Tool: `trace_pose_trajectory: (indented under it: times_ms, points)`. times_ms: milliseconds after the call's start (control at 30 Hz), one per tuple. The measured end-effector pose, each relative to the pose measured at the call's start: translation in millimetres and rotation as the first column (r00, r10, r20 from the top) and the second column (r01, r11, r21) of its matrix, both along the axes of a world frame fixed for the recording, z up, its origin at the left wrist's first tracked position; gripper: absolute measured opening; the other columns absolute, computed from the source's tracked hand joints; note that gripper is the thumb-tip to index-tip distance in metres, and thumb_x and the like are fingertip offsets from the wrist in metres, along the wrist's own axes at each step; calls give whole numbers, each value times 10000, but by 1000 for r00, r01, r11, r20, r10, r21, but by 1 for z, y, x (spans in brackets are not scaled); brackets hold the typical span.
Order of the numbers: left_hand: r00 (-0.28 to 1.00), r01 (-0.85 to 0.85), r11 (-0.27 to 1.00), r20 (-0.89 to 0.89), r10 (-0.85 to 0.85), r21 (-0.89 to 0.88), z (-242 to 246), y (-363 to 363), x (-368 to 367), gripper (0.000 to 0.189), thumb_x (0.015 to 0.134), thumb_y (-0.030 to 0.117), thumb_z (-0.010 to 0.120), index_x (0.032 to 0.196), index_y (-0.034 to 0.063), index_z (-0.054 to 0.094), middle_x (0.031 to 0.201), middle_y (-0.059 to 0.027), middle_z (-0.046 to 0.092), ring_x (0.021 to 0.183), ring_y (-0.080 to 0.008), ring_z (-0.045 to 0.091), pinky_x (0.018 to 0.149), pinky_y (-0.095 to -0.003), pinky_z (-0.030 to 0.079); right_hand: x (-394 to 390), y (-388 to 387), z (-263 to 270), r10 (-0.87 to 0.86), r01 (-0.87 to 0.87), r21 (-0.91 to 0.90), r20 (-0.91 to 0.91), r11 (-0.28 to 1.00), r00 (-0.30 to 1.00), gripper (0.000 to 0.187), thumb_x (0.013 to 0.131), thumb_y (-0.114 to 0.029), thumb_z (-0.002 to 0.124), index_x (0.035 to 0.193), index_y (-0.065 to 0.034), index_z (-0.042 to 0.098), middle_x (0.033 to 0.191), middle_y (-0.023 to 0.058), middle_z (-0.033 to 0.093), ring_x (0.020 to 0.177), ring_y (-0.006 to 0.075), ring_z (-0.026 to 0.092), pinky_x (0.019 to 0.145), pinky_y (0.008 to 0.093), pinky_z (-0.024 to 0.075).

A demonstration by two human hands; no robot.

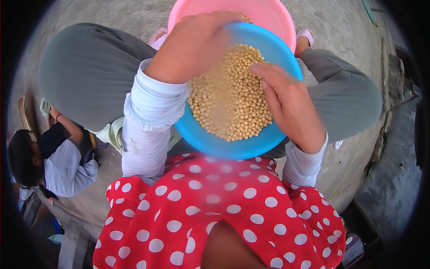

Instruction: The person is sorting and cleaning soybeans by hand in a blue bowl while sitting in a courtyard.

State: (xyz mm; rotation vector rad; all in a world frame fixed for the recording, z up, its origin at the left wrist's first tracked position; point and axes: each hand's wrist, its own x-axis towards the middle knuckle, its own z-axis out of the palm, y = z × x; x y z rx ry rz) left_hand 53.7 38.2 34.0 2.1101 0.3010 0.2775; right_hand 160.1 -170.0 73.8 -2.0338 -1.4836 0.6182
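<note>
A blue plastic basin [235, 149] rests on my lap, holding a heap of pale yellow dried beans that look like soybeans [242, 114]. My left hand [195, 43] is over the upper left of this basin, its fingers blurred and partly merged with the view of the beans; whether it holds any cannot be seen. On the right side, my right hand [289, 97] reaches over the rim with its fingertips at the beans, and its palm side is hidden. Beyond, and partly covered by the blue basin, is a pink basin [284, 23] with some brownish contents at its bottom.
My bent knees flank the basins on a concrete floor [336, 20]. Another person [67, 164] sits low at the left, beside a wooden object [27, 114]. At the right, the floor ends at a rough edge [379, 148]. A green object lies at the upper right.
</note>
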Motion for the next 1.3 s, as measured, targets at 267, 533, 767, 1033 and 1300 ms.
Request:
trace_pose_trajectory:
  times_ms: [267,533,767,1033,1300]
  points:
    - [999,35,999,39,-34,-34,-9,3,1,376,935,17,471,1277,7,626,1086,-119,712,960,-168,652,896,-307,489,-1,16,-22,-113,98,99,149,990,982,305,930,3,536,1229,19,592,1151,230,638,1056,441,594,921,442,481]
    - [998,22,996,66,-16,-87,-8,-5,-4,367,926,17,485,1258,10,641,1032,-104,710,902,-142,647,833,-306,505,-25,29,-44,161,-173,185,81,967,984,420,807,35,543,1227,43,546,1112,206,587,1045,402,586,888,439,490]
    - [998,-2,1000,67,0,31,-3,-7,-9,353,925,21,483,1240,3,642,1014,-101,705,906,-148,641,843,-309,500,-46,6,-17,508,-506,45,-71,862,859,374,799,1,582,1172,12,606,1126,152,600,1073,335,582,947,400,488]
    - [990,-4,999,139,8,-33,-5,-7,-24,354,927,19,481,1240,5,645,1027,-96,708,894,-139,631,854,-297,494,-32,-19,21,497,-518,-120,-165,847,852,336,794,52,599,1119,-8,661,1092,141,676,1069,336,610,923,409,514]
    - [1000,-17,1000,18,18,-22,18,-6,-38,352,911,53,500,1208,21,687,921,-89,717,799,-108,620,775,-281,504,-31,-20,22,12,-13,-57,-23,998,1000,254,938,4,532,1174,6,626,1104,203,662,1010,395,633,879,412,507]
